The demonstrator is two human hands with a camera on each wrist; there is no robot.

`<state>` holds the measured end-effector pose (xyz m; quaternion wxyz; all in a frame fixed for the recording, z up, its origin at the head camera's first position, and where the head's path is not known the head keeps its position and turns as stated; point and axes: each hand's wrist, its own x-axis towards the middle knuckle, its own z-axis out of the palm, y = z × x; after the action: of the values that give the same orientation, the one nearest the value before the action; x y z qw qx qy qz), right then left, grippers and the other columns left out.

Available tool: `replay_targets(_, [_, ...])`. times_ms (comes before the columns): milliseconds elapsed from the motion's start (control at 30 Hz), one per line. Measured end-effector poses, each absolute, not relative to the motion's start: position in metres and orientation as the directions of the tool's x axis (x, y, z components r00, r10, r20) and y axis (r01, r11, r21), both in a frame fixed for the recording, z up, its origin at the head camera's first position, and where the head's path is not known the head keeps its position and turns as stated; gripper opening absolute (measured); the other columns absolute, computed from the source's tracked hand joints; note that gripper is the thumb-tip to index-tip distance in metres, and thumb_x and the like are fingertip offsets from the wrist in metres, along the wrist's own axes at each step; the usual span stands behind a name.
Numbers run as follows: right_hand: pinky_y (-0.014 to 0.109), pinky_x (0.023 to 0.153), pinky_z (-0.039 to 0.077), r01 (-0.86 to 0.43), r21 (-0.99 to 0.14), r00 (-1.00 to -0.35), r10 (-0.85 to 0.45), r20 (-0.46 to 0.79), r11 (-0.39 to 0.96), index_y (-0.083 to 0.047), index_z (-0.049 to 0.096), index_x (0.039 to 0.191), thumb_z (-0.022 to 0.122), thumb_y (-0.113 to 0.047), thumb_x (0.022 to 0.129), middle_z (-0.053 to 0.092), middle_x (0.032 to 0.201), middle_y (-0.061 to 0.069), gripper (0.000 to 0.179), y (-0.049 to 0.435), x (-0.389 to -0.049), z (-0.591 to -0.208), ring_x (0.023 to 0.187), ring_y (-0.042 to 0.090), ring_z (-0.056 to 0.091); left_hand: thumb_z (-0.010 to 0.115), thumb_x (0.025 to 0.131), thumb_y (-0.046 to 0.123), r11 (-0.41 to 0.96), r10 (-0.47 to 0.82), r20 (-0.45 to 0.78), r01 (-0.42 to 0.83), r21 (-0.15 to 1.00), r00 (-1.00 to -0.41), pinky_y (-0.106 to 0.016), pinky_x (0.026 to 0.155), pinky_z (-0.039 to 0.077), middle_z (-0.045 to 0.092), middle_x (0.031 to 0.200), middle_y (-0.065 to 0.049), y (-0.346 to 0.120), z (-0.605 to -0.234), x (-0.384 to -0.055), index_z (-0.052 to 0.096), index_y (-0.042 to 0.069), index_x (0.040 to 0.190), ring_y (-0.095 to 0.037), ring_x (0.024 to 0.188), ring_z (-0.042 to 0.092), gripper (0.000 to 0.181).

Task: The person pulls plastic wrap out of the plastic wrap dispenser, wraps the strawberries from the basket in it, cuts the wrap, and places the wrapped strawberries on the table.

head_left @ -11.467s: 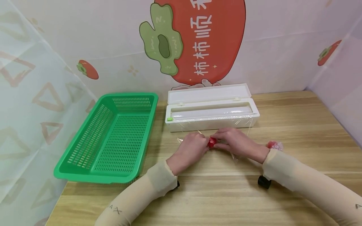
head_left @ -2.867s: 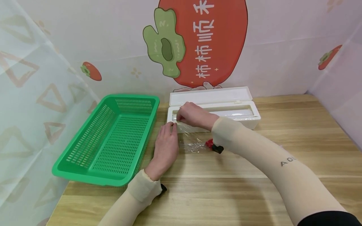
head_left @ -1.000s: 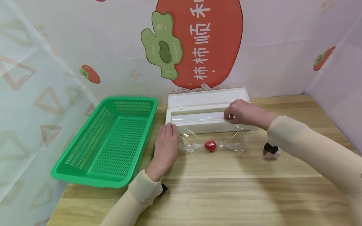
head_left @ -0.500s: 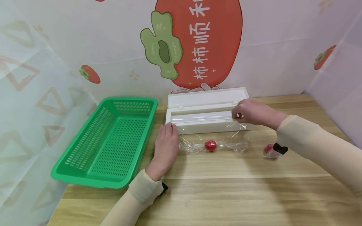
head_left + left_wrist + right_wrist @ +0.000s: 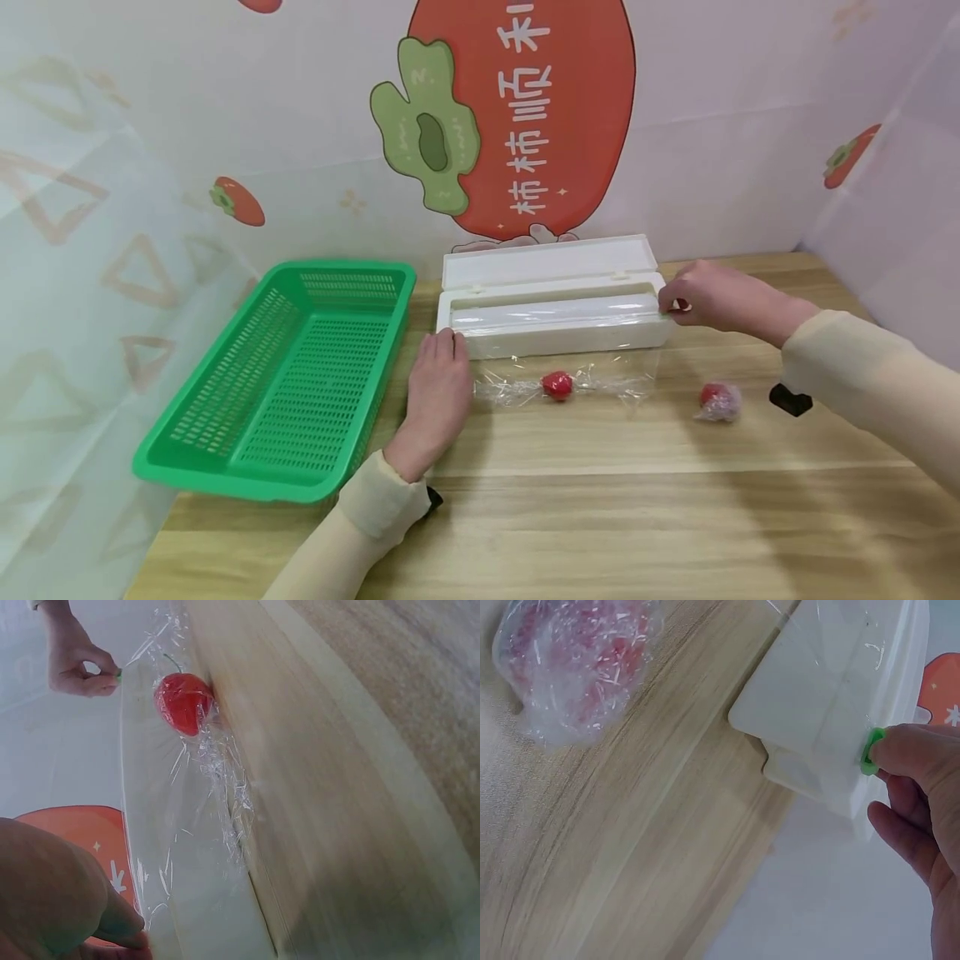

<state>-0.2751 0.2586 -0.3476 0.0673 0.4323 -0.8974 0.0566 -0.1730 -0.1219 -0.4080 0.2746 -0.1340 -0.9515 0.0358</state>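
My right hand (image 5: 705,296) pinches a small green slide cutter (image 5: 871,751) at the right end of the white cling film box (image 5: 555,340). My left hand (image 5: 440,383) rests its fingers on the box's left front corner. From the box's front edge, clear film (image 5: 169,825) hangs down onto the table. A small red fruit-like item (image 5: 557,384) with a thin green stem lies in the film, whose gathered ends stretch to both sides. The box lid (image 5: 547,260) stands raised, and the film roll (image 5: 555,311) shows inside.
Left of the box stands a green plastic basket (image 5: 330,475) with slotted walls. Another red item wrapped in film (image 5: 719,402) lies on the wooden table (image 5: 585,525), below my right forearm. A printed cloth backdrop (image 5: 712,167) closes off the back and sides.
Earlier both hands were at the red item; later my right hand went to the box's left end. Since then it has slid along the front edge to the right end. My left hand stays put.
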Motion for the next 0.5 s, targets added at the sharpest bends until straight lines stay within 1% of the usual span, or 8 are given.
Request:
replay_targets(133, [0.024, 0.058, 0.047, -0.762, -0.067, -0.645, -0.747, 0.16, 0.644, -0.017, 0.069, 0.075, 0.075, 0.004, 0.075, 0.062, 0.069, -0.01, 0.022, 0.26, -0.272, -0.345, 0.065, 0.002, 0.051, 0.051, 0.088, -0.007, 0.961, 0.276, 0.513, 0.239, -0.138, -0.813, -0.045, 0.107, 0.047, 0.06, 0.109, -0.02, -0.121, -0.408, -0.173, 0.063, -0.01, 0.117, -0.035, 0.105, 0.061, 0.031])
replay_targets(200, [0.023, 0.058, 0.048, -0.756, -0.079, -0.652, -0.738, 0.174, 0.65, -0.017, 0.07, 0.075, 0.075, 0.005, 0.075, 0.063, 0.069, -0.009, 0.022, 0.261, -0.271, -0.345, 0.064, 0.002, 0.052, 0.05, 0.088, -0.007, 0.961, 0.277, 0.511, 0.242, -0.136, -0.814, -0.045, 0.108, 0.046, 0.06, 0.109, -0.02, -0.121, -0.408, -0.174, 0.062, -0.01, 0.117, -0.035, 0.106, 0.061, 0.032])
replay_targets(333, [0.023, 0.058, 0.05, -0.788, -0.086, -0.608, -0.749, 0.263, 0.61, -0.016, 0.068, 0.075, 0.077, 0.006, 0.073, 0.064, 0.068, -0.01, 0.024, 0.261, -0.27, -0.35, 0.063, 0.002, 0.055, 0.051, 0.087, -0.008, 0.958, 0.286, 0.515, 0.252, -0.138, -0.808, -0.045, 0.108, 0.046, 0.06, 0.11, -0.021, -0.124, -0.409, -0.173, 0.062, -0.011, 0.118, -0.035, 0.106, 0.061, 0.033])
replay_targets(367, [0.023, 0.058, 0.05, -0.789, -0.094, -0.607, -0.745, 0.277, 0.607, -0.016, 0.068, 0.076, 0.077, 0.006, 0.073, 0.065, 0.069, -0.009, 0.024, 0.261, -0.27, -0.351, 0.064, 0.002, 0.056, 0.051, 0.087, -0.008, 0.958, 0.287, 0.516, 0.254, -0.136, -0.807, -0.045, 0.108, 0.046, 0.061, 0.11, -0.021, -0.125, -0.409, -0.173, 0.062, -0.011, 0.119, -0.036, 0.106, 0.061, 0.034])
replay_targets(433, [0.026, 0.059, 0.053, -0.783, -0.118, -0.614, -0.731, 0.297, 0.61, -0.015, 0.07, 0.078, 0.078, 0.006, 0.074, 0.067, 0.071, -0.008, 0.023, 0.261, -0.269, -0.355, 0.064, 0.002, 0.057, 0.052, 0.087, -0.008, 0.957, 0.287, 0.512, 0.26, -0.126, -0.81, -0.045, 0.108, 0.046, 0.06, 0.111, -0.021, -0.126, -0.409, -0.172, 0.062, -0.011, 0.119, -0.036, 0.108, 0.06, 0.034])
replay_targets(500, [0.028, 0.06, 0.055, -0.757, -0.148, -0.649, -0.703, 0.29, 0.637, -0.014, 0.072, 0.081, 0.079, 0.005, 0.075, 0.069, 0.074, -0.006, 0.021, 0.262, -0.267, -0.357, 0.065, 0.002, 0.059, 0.051, 0.088, -0.009, 0.96, 0.278, 0.487, 0.262, -0.102, -0.828, -0.046, 0.11, 0.044, 0.06, 0.114, -0.021, -0.128, -0.408, -0.171, 0.062, -0.01, 0.121, -0.036, 0.111, 0.059, 0.035])
